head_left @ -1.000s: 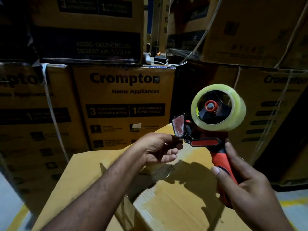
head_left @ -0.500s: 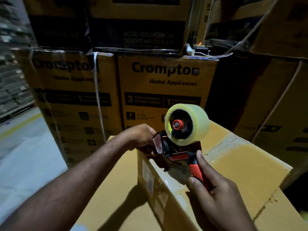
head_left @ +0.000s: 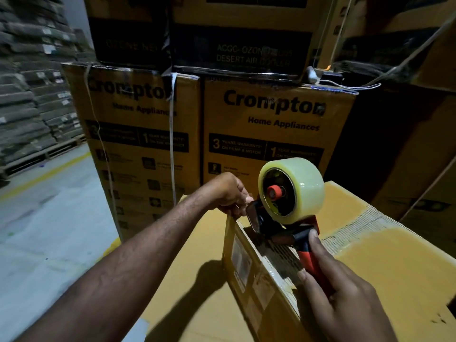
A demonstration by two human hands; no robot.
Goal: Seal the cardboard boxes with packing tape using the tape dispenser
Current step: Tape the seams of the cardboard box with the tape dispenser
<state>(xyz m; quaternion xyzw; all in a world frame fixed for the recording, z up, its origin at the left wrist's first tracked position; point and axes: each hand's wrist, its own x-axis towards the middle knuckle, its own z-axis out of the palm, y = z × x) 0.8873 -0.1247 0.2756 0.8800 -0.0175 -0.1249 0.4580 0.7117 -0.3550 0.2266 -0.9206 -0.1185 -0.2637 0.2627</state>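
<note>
Left hand (head_left: pixel 230 195): fingers curled, pinched at far left corner of box (head_left: pixel 399 262). Whether tape end or cardboard edge is held cannot be told.
Dispenser (head_left: pixel 271 225): just right of that hand, head down on box top at far end, roll (head_left: pixel 306 188) upright.
Right hand (head_left: pixel 345 302): wrapped round red handle, nearer of two.
Taped edge of box runs far to near, so pull toward near side is judged needed.
Writing read on stack (head_left: pixel 271 134) behind: "Crompton Home Appliances", "3 years warranty on pump & motor". Above it: "Desert Air Cooler".
</note>
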